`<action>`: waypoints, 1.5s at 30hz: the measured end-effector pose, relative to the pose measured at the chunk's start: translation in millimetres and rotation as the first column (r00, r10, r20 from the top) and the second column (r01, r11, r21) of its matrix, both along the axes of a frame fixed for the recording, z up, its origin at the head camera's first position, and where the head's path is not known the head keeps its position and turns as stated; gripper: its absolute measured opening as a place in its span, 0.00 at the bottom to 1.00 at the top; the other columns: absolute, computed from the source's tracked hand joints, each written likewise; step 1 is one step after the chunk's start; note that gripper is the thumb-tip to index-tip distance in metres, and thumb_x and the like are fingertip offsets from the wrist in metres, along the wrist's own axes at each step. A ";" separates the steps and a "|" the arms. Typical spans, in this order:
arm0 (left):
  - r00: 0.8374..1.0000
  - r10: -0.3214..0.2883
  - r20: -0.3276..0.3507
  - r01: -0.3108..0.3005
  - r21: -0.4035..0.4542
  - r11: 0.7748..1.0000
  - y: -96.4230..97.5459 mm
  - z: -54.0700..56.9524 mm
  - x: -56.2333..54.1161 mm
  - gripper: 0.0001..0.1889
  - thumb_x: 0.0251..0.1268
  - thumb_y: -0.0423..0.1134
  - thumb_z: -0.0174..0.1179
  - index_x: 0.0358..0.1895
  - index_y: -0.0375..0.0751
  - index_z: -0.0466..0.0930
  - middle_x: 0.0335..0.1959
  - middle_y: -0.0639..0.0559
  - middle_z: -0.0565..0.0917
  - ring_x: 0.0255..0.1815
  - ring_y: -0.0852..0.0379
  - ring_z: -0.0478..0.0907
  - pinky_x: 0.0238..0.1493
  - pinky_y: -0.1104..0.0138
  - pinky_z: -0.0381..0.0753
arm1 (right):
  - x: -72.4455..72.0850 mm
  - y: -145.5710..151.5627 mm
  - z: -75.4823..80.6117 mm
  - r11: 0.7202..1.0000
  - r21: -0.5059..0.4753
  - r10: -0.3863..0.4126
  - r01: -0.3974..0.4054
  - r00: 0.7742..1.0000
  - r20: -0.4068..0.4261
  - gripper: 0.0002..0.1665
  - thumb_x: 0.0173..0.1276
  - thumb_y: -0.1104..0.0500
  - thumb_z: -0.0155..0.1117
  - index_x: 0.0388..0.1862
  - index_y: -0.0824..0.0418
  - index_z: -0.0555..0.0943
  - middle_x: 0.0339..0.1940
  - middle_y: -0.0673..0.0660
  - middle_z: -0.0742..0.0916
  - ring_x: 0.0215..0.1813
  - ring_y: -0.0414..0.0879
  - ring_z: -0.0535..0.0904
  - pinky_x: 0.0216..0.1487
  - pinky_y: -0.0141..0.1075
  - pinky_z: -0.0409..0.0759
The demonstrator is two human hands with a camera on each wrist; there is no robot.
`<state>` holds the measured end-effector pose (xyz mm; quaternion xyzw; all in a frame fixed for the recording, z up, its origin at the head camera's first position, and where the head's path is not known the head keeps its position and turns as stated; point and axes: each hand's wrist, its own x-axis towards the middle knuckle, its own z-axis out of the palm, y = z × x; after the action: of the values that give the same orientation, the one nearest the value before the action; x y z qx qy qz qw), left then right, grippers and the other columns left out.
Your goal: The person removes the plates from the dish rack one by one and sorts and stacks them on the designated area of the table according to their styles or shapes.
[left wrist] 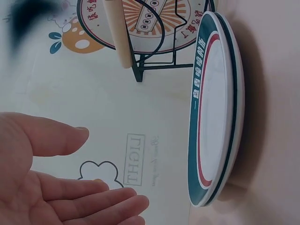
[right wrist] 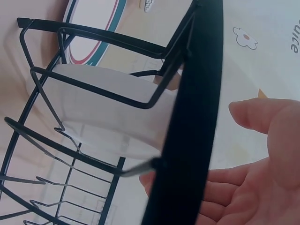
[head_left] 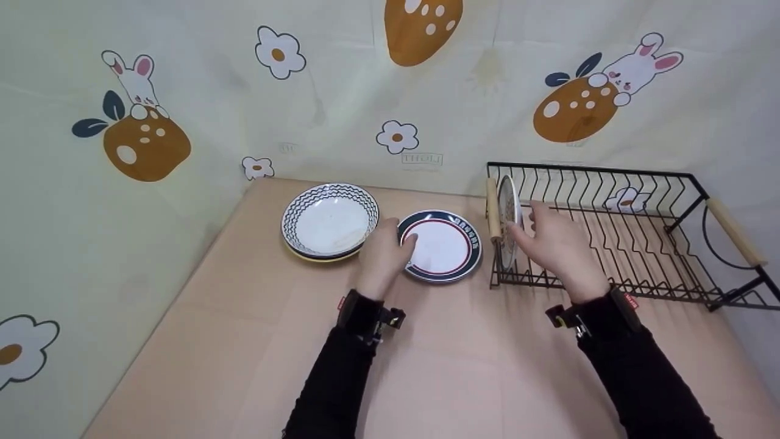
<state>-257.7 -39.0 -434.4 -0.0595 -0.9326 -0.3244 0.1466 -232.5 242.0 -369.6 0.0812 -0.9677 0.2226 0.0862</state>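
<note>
My left hand (head_left: 382, 259) hovers between a bowl and a plate, fingers extended and thumb apart, holding nothing. The bowl (head_left: 329, 222) is white inside with a black patterned rim; a yellow edge shows beneath it. A white plate (head_left: 436, 244) with a dark blue-green rim and red ring lies right of that hand. In the left wrist view, its rim (left wrist: 238, 93) looks thick or doubled. My right hand (head_left: 557, 244) is beside a plate (head_left: 510, 207) standing upright at the left end of the black wire dish rack (head_left: 609, 170). Its thumb and fingers are spread in the right wrist view.
The rack has wooden handles, one at the left end (head_left: 493, 210) and one at the right (head_left: 737, 231). A patterned cloth (head_left: 341, 122) with rabbits and flowers hangs behind the pinkish table (head_left: 244, 341). Rack wires cross in front of the right hand's camera.
</note>
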 end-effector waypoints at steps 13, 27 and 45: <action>0.998 -0.048 -0.035 0.047 -0.042 0.998 8.0 0.8 4.3 0.24 0.64 0.45 0.64 0.53 0.27 0.78 0.46 0.35 0.84 0.48 0.39 0.81 0.50 0.50 0.79 | -5.0 -7.7 -8.6 0.999 0.025 -0.028 0.028 0.999 -0.019 0.34 0.71 0.47 0.58 0.56 0.78 0.70 0.31 0.67 0.82 0.27 0.59 0.80 0.23 0.48 0.79; 0.997 -0.082 -0.009 0.082 -0.031 0.996 21.8 -1.7 10.6 0.33 0.66 0.45 0.63 0.65 0.24 0.69 0.56 0.31 0.79 0.57 0.39 0.77 0.57 0.50 0.77 | -8.7 -12.7 -16.4 0.999 0.026 -0.025 0.024 0.999 0.039 0.30 0.72 0.49 0.56 0.56 0.76 0.71 0.33 0.66 0.83 0.28 0.56 0.80 0.24 0.44 0.79; 0.994 -0.109 0.020 0.110 -0.060 0.992 30.1 -4.6 13.2 0.35 0.67 0.46 0.62 0.68 0.23 0.64 0.59 0.29 0.76 0.59 0.37 0.77 0.57 0.50 0.77 | -15.4 -21.9 -19.8 0.993 0.098 -0.073 0.064 0.993 0.088 0.18 0.69 0.58 0.55 0.44 0.75 0.71 0.27 0.64 0.79 0.25 0.57 0.77 0.21 0.46 0.77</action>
<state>-244.5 -8.9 -439.0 -0.1123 -0.9386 -0.3037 0.1191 -247.8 220.1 -389.5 0.0418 -0.9823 0.1768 0.0456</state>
